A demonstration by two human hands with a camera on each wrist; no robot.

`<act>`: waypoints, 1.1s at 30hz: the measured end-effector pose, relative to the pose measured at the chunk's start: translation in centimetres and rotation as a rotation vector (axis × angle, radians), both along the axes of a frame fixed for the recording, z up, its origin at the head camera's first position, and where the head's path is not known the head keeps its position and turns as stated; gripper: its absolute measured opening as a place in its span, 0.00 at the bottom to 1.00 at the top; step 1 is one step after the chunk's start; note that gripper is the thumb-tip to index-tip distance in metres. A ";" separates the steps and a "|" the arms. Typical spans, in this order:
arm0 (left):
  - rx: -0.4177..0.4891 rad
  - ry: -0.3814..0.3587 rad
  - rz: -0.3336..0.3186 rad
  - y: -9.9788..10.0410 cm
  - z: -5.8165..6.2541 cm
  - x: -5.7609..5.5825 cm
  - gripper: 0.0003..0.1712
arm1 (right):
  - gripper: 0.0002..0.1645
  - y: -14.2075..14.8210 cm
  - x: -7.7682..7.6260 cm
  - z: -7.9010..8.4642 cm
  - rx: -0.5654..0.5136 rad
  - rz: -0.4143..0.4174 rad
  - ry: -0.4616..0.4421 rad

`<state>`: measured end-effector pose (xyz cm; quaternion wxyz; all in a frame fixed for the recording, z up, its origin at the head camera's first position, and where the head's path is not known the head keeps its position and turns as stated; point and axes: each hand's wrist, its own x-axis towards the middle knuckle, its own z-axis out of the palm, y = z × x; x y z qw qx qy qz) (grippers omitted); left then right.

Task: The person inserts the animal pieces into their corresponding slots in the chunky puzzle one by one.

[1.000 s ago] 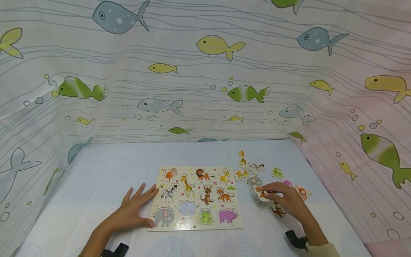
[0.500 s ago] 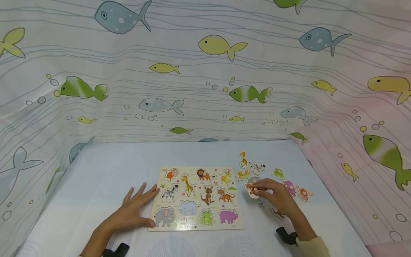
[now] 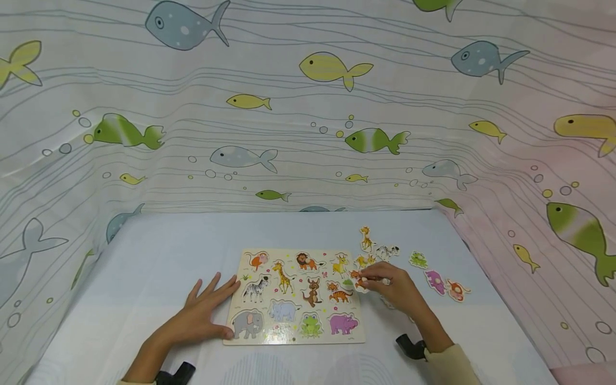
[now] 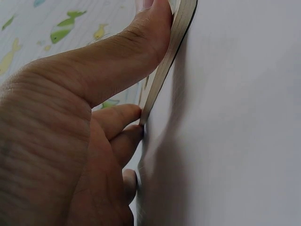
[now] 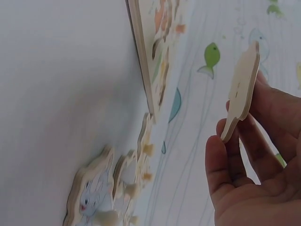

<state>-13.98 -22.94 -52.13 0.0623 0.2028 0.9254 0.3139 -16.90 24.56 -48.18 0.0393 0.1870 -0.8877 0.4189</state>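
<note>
A wooden animal puzzle board [image 3: 269, 340] lies on the table. My left hand [image 3: 202, 315] rests at its left edge, fingers spread, thumb at the near corner; in the left wrist view the fingertips meet the board's edge [image 4: 175, 47]. My right hand [image 3: 394, 286] pinches an orange tiger piece [image 3: 357, 281] by the board's right edge, picture side towards the head camera. Seen from the right wrist, the plain back of the tiger piece [image 5: 243, 87] shows, held up clear of the table.
Loose pieces lie to the board's right: a giraffe [image 3: 366, 239], a zebra [image 3: 387, 251], a yellow one [image 3: 364, 260], a frog [image 3: 418, 260], a hippo [image 3: 435, 282] and a monkey [image 3: 456, 290]. A grey animal piece [image 5: 96, 195] shows in the right wrist view. A fish-printed curtain [image 3: 289, 123] stands behind.
My right hand has carried the tiger piece leftwards from over the loose pieces to the board's right edge. The left hand keeps its place on the board.
</note>
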 end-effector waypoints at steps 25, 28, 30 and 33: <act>0.018 0.015 -0.014 0.1 0.2 0.1 0.65 | 0.11 -3.4 -0.4 -0.9 -0.004 0.102 0.043; 0.021 0.020 -0.014 0.1 0.2 0.1 0.65 | 0.11 -3.6 -0.4 -1.1 0.006 0.106 0.055; 0.018 0.023 -0.014 0.1 0.2 0.1 0.65 | 0.11 -3.7 -0.4 -1.2 0.012 0.105 0.062; 0.013 0.027 -0.015 0.1 0.1 0.1 0.65 | 0.10 -3.9 -0.3 -1.4 0.027 0.100 0.073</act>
